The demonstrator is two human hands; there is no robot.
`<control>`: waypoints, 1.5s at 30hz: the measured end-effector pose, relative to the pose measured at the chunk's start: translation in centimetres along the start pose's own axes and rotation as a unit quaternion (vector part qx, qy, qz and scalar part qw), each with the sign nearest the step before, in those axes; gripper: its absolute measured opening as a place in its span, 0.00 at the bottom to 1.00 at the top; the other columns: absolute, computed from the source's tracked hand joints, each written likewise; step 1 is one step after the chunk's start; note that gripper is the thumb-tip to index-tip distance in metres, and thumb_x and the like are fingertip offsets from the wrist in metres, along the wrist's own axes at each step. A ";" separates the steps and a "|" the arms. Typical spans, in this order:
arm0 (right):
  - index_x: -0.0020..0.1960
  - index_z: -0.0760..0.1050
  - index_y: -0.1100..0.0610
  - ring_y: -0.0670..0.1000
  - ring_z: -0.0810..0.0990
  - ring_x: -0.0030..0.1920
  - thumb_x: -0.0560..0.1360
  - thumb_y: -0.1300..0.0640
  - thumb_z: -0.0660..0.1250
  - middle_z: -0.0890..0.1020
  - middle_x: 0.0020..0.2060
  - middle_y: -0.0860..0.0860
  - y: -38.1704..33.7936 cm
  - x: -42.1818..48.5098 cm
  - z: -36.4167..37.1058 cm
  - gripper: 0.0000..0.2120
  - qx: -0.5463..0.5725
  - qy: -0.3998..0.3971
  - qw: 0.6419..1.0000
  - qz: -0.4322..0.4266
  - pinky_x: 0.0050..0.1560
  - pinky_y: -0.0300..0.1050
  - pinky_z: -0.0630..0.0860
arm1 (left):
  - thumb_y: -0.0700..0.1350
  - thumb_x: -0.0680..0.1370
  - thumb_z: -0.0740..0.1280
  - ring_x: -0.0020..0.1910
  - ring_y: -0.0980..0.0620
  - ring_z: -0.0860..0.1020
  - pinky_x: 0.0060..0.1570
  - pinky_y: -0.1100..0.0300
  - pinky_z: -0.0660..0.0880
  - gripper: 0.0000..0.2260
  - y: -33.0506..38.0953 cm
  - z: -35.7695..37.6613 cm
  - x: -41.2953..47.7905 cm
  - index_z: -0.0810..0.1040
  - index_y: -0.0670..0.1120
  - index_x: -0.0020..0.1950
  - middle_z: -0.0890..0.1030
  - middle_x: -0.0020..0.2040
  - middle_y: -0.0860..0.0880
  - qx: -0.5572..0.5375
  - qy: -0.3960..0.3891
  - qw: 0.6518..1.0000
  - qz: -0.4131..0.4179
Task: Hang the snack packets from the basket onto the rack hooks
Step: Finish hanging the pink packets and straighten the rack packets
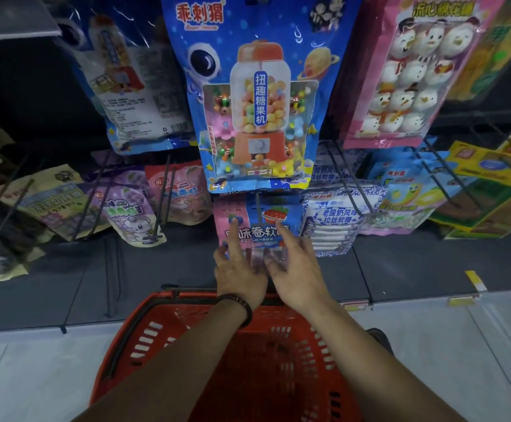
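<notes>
Pink-and-blue snack packet hangs upright on the middle rack hook, bottom row. The red slotted basket sits on the floor just below.

The big blue packet carries "乖刺猬" in red at its top and "扭趣糖果机" running down a blue label on the pictured candy machine. The white-and-blue packet reads "老酸奶风味" over "拉丝软糖". The pink-and-blue packet shows "味卷软", its ends covered. The yellow lettering on the pink snowman packet begins "流心"; the rest is too blurred.
</notes>
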State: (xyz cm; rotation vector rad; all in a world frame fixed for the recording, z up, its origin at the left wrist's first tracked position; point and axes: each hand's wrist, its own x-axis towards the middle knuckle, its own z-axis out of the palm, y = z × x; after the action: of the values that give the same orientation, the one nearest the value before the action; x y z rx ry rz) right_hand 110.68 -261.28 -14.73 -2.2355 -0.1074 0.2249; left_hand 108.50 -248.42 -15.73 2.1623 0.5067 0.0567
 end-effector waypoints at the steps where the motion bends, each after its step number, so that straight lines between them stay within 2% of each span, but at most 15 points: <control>1: 0.84 0.53 0.35 0.45 0.76 0.60 0.84 0.50 0.68 0.65 0.70 0.49 0.1 0.2 0.2 0.35 0.006 0.005 1.000 -0.001 0.66 0.43 0.75 | 0.51 0.79 0.68 0.63 0.31 0.76 0.63 0.35 0.76 0.43 0.1 0.2 0.4 0.40 0.76 0.77 0.63 0.75 0.39 0.000 -0.003 1.000 0.000; 4: 0.85 0.53 0.36 0.49 0.77 0.64 0.85 0.52 0.66 0.66 0.71 0.52 0.1 1.3 0.9 0.35 0.007 0.010 1.000 0.002 0.67 0.43 0.73 | 0.51 0.79 0.67 0.65 0.30 0.76 0.63 0.35 0.76 0.43 0.1 1.0 2.0 0.39 0.75 0.78 0.58 0.79 0.39 0.006 0.004 1.000 0.005; 7: 0.85 0.50 0.36 0.52 0.78 0.63 0.85 0.53 0.64 0.67 0.71 0.53 -0.1 3.0 1.2 0.35 -0.014 0.008 1.000 -0.004 0.71 0.50 0.75 | 0.52 0.79 0.67 0.66 0.31 0.76 0.65 0.36 0.75 0.43 0.0 1.2 3.8 0.37 0.75 0.77 0.57 0.79 0.38 0.017 0.003 1.000 0.004; 11: 0.85 0.48 0.37 0.56 0.76 0.70 0.86 0.53 0.64 0.62 0.77 0.54 -0.5 5.3 1.0 0.36 -0.036 -0.018 0.999 0.008 0.71 0.46 0.69 | 0.57 0.79 0.70 0.67 0.33 0.74 0.68 0.38 0.74 0.44 0.0 1.1 5.7 0.36 0.75 0.77 0.57 0.79 0.39 0.039 -0.009 0.999 -0.005; 16: 0.85 0.51 0.37 0.59 0.73 0.74 0.85 0.53 0.65 0.63 0.76 0.57 -0.5 7.5 1.3 0.36 -0.041 -0.029 0.999 0.008 0.79 0.49 0.65 | 0.56 0.78 0.69 0.70 0.31 0.72 0.69 0.37 0.73 0.46 0.1 1.1 7.8 0.33 0.76 0.75 0.55 0.80 0.37 0.058 -0.023 0.998 -0.008; 20: 0.84 0.52 0.36 0.59 0.68 0.79 0.84 0.56 0.64 0.60 0.80 0.56 -0.5 8.2 0.8 0.36 -0.028 -0.041 0.999 0.015 0.80 0.46 0.61 | 0.57 0.78 0.71 0.72 0.34 0.71 0.70 0.38 0.72 0.48 0.2 1.4 8.0 0.30 0.76 0.74 0.59 0.79 0.37 0.068 -0.032 0.997 -0.007; 24: 0.84 0.53 0.34 0.57 0.72 0.76 0.85 0.54 0.64 0.61 0.79 0.54 -0.3 7.5 0.2 0.34 -0.025 -0.046 0.999 0.008 0.77 0.44 0.63 | 0.55 0.77 0.73 0.68 0.33 0.74 0.69 0.37 0.72 0.50 0.3 1.5 7.4 0.32 0.77 0.74 0.63 0.77 0.38 0.050 -0.025 0.998 -0.011; 26: 0.83 0.59 0.37 0.53 0.77 0.70 0.85 0.54 0.65 0.66 0.75 0.55 0.0 6.4 -0.5 0.31 -0.031 -0.044 0.999 -0.005 0.74 0.40 0.64 | 0.54 0.75 0.74 0.69 0.32 0.73 0.70 0.39 0.72 0.50 0.7 1.7 6.7 0.34 0.76 0.75 0.63 0.77 0.39 0.043 -0.023 0.998 -0.028; 29: 0.73 0.77 0.47 0.47 0.77 0.52 0.82 0.56 0.68 0.76 0.61 0.55 1.6 4.4 -1.7 0.20 -0.048 -0.015 0.998 -0.022 0.68 0.46 0.76 | 0.49 0.74 0.73 0.69 0.32 0.68 0.70 0.44 0.68 0.48 1.5 2.6 4.4 0.41 0.64 0.82 0.62 0.74 0.40 0.025 -0.021 0.996 -0.082; 31: 0.63 0.82 0.50 0.49 0.79 0.50 0.81 0.58 0.69 0.78 0.56 0.52 2.9 3.1 -2.8 0.12 -0.034 0.030 0.999 0.004 0.62 0.48 0.79 | 0.48 0.74 0.73 0.69 0.31 0.66 0.69 0.43 0.68 0.46 2.1 3.5 2.4 0.46 0.52 0.82 0.61 0.74 0.38 0.036 -0.026 0.995 -0.085; 33: 0.59 0.81 0.52 0.51 0.82 0.51 0.79 0.62 0.69 0.81 0.56 0.52 4.3 2.2 -4.2 0.10 -0.003 0.099 0.994 0.045 0.61 0.49 0.80 | 0.49 0.73 0.73 0.67 0.31 0.66 0.67 0.42 0.69 0.42 2.8 4.9 0.1 0.52 0.48 0.80 0.62 0.73 0.38 0.078 -0.055 0.995 -0.037; 36: 0.61 0.78 0.53 0.55 0.82 0.50 0.78 0.63 0.69 0.81 0.54 0.55 7.1 1.9 -6.8 0.14 0.045 0.197 0.976 0.080 0.57 0.52 0.80 | 0.53 0.73 0.71 0.66 0.35 0.67 0.66 0.45 0.70 0.38 4.1 7.1 -2.9 0.56 0.56 0.78 0.65 0.70 0.42 0.170 -0.081 0.979 0.078; 39: 0.68 0.74 0.43 0.54 0.82 0.49 0.80 0.56 0.69 0.81 0.55 0.55 10.1 3.0 -8.8 0.19 0.081 0.199 0.973 0.083 0.53 0.55 0.81 | 0.52 0.74 0.70 0.68 0.38 0.64 0.67 0.45 0.70 0.41 6.6 8.8 -4.1 0.48 0.67 0.79 0.61 0.72 0.44 0.197 -0.121 0.967 0.108; 42: 0.78 0.69 0.42 0.52 0.82 0.55 0.79 0.50 0.65 0.81 0.57 0.51 12.9 4.8 -8.7 0.27 0.086 0.153 0.983 0.062 0.58 0.54 0.81 | 0.48 0.75 0.70 0.75 0.34 0.59 0.71 0.44 0.66 0.49 8.9 10.1 -3.1 0.36 0.72 0.78 0.52 0.80 0.42 0.151 -0.167 0.973 0.060; 45: 0.82 0.64 0.40 0.43 0.79 0.45 0.81 0.58 0.66 0.79 0.54 0.53 11.7 5.0 -9.3 0.32 0.116 0.125 0.984 0.054 0.50 0.44 0.79 | 0.42 0.76 0.68 0.81 0.35 0.53 0.74 0.46 0.62 0.50 10.0 10.7 -1.1 0.34 0.75 0.76 0.45 0.84 0.41 0.047 -0.147 0.988 -0.015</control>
State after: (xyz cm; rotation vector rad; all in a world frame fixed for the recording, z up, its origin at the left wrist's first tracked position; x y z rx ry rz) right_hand 117.37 -274.92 -18.81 -2.0201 0.1684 0.0122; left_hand 113.21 -262.25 -14.23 2.2048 0.3761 -0.3035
